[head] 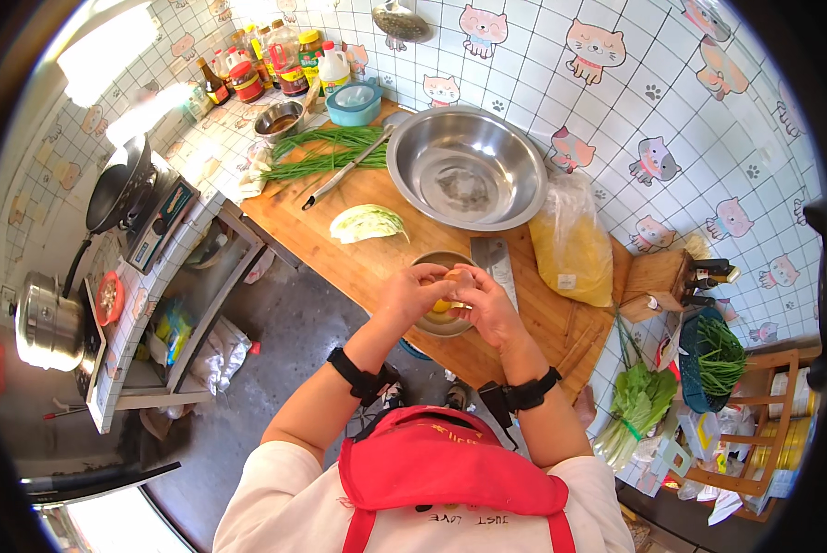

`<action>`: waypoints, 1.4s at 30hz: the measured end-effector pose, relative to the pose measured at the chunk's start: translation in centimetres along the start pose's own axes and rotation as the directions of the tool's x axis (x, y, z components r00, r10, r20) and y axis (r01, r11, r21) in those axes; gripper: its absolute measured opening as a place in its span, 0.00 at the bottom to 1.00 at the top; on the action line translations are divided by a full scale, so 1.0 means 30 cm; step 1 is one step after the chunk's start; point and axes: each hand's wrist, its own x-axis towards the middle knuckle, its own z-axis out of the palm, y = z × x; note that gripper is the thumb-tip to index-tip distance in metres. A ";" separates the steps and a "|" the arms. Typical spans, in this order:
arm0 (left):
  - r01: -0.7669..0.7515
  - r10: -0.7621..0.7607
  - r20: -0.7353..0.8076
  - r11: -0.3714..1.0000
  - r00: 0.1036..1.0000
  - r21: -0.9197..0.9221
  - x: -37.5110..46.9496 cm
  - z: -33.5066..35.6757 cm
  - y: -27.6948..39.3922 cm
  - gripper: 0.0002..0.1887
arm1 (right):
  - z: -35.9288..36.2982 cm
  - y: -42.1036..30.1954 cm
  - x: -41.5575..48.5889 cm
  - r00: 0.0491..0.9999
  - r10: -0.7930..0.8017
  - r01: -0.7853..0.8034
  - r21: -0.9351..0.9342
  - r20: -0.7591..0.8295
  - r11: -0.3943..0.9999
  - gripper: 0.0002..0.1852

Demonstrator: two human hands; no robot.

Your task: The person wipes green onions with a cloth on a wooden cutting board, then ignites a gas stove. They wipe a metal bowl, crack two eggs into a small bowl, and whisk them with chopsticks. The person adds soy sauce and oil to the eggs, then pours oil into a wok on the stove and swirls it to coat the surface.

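Note:
Over a small metal bowl (pixel 433 327), my left hand (pixel 412 290) and my right hand (pixel 491 304) meet around a brown egg (pixel 460 276). Both grip its shell, which appears cracked apart, though the fingers hide most of it. An orange-yellow egg yolk (pixel 442 305) shows just below the fingers, at or above the bowl; its exact height is unclear. A cleaver (pixel 496 266) lies flat behind my right hand, its blade partly beside the bowl. Beyond my left hand rests a cabbage wedge (pixel 366 223) on the wooden board (pixel 413 238).
A large steel basin (pixel 465 169) stands at the back, near green chives (pixel 330 148) and a long-handled tool (pixel 348 169). Right of it are a bag of yellow grain or flour (pixel 572 249) and a knife block (pixel 657 280). A wok (pixel 119 183) sits at left.

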 end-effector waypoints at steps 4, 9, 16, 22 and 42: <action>-0.091 0.088 -0.029 0.983 0.996 -0.158 -0.020 -0.056 -0.042 0.21 | -0.008 0.003 0.008 1.000 0.003 -0.003 0.005 -0.018 1.000 0.13; 0.285 -0.264 -0.184 0.953 0.947 0.099 -0.061 -0.178 -0.130 0.27 | -0.043 -0.006 0.000 0.991 -0.091 0.090 -0.016 -0.100 0.996 0.12; 0.302 -0.284 0.107 0.918 0.953 -0.259 -0.050 -0.101 -0.276 0.26 | -0.090 0.017 -0.009 0.988 -0.117 0.114 -0.037 -0.100 0.993 0.13; 0.307 -0.330 -0.085 0.928 0.940 -0.213 -0.087 -0.068 -0.349 0.19 | -0.061 -0.002 0.050 0.993 -0.077 0.088 -0.135 0.084 0.987 0.16; -0.576 -0.535 -0.821 0.613 0.201 -0.540 -2.417 -0.423 -1.020 0.26 | 1.394 1.522 -1.032 0.071 0.883 0.004 -0.885 0.465 0.466 0.12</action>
